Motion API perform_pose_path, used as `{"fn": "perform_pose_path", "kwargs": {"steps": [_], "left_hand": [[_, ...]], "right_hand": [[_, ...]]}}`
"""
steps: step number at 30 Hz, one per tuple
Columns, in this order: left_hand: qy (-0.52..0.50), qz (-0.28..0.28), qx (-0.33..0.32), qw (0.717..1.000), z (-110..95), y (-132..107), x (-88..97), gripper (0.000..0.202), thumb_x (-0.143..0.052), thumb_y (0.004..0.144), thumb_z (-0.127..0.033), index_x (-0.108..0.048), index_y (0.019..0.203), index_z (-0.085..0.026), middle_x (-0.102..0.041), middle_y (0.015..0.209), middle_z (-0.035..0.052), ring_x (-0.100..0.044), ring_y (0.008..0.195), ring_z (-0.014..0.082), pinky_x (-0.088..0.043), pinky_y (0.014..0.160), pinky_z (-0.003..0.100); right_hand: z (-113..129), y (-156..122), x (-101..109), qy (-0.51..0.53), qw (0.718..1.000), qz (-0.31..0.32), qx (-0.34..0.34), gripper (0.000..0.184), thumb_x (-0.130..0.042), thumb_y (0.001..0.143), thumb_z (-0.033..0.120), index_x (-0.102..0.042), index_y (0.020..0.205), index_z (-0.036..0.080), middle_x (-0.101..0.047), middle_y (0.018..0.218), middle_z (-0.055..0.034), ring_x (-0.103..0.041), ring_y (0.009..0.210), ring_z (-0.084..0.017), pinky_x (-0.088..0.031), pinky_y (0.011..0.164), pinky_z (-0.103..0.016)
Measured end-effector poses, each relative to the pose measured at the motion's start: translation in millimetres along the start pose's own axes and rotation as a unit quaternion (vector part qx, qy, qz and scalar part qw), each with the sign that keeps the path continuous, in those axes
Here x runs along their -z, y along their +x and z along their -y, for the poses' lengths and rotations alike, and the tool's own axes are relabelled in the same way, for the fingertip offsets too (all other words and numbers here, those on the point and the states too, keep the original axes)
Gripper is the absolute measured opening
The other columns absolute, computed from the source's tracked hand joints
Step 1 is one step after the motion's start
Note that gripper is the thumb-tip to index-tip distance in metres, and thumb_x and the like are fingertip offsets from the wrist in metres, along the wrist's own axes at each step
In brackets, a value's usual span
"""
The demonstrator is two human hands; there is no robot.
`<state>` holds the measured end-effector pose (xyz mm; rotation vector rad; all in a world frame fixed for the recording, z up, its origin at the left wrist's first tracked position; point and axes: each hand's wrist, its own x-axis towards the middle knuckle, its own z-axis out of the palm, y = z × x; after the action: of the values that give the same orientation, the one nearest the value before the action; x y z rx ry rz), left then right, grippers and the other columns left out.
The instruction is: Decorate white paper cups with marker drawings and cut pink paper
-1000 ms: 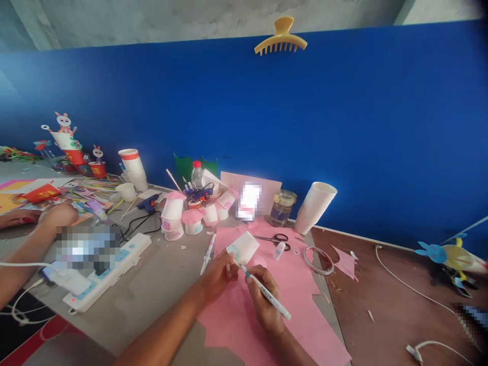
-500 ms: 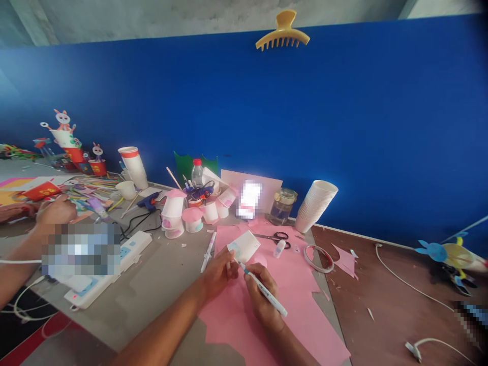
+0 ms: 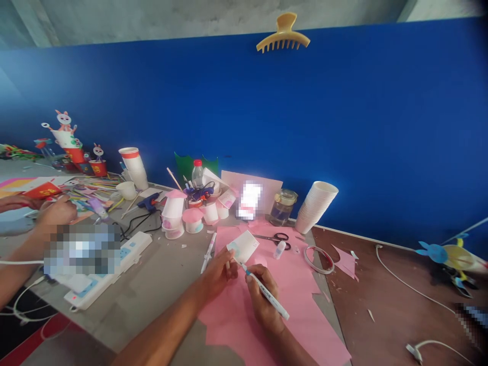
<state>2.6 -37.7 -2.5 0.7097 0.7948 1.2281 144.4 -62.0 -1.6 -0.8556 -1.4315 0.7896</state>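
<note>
Over the left edge of the pink sheet (image 3: 290,315), the left hand (image 3: 220,270) is pinching white paper (image 3: 246,247); the right hand (image 3: 264,295), curled, is gripping a marker (image 3: 273,301).

We're riding on the person's own head here, one wide view facing forward and down! Closest to us, the forearms come in from the near side, putting the left hand (image 3: 219,270) and right hand (image 3: 263,295) low around the middle. Past them the grey table (image 3: 152,277) stretches away, running off far left, brown table (image 3: 381,305) over on the right. And look up: the far blue partition (image 3: 190,101) faces us broadly, its top edge climbing gently towards the right
</note>
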Motion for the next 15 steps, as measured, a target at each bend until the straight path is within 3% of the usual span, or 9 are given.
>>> {"fn": "perform_pose_path", "kwargs": {"steps": [15], "left_hand": [[-0.022,-0.006,0.013,1.000,-3.6,-1.2,-4.5,0.028,-0.067,0.077,-0.041,-0.050,0.073,-0.019,-0.037,0.047,-0.0080,-0.033,0.045,0.0069,-0.028,0.049,0.023]], "right_hand": [[-2.1,1.2,-1.8,-0.021,0.999,0.013,0.034,0.008,-0.051,0.085,0.022,-0.059,0.085,0.020,-0.055,0.068,0.0008,-0.049,0.054,-0.012,-0.041,0.049,-0.023]]}}
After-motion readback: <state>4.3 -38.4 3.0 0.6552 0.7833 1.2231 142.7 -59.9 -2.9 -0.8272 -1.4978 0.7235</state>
